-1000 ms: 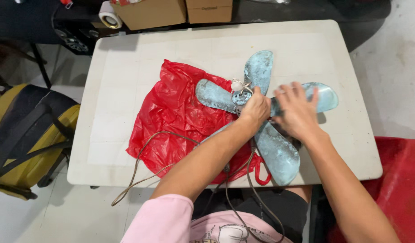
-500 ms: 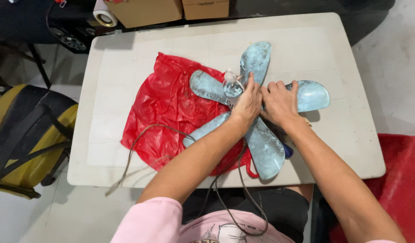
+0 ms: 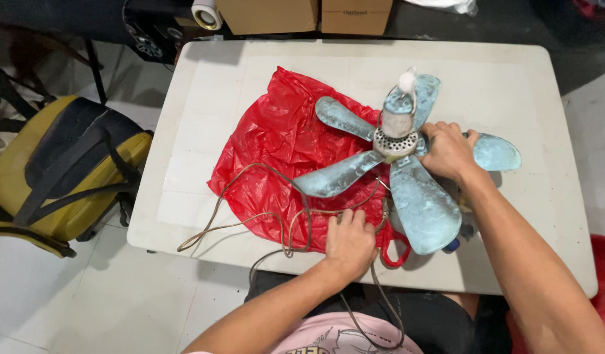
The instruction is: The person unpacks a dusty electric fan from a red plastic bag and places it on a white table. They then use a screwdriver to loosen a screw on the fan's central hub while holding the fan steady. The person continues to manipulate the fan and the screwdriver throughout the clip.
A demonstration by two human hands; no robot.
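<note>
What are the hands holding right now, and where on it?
The right hand grips the fan by the hub, beside the right blade. The left hand presses on the cord and red bag.

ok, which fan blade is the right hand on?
The far-right blade, pointing toward the table's right edge. The right hand covers its inner end by the hub; the other blades are untouched, and the left hand rests on the cord.

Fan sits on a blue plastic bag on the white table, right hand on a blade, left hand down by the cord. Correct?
Not quite: the plastic bag under the fan is red, not blue, as the head view shows. The rest holds: white table, right hand on a blade, left hand by the cord.
</note>
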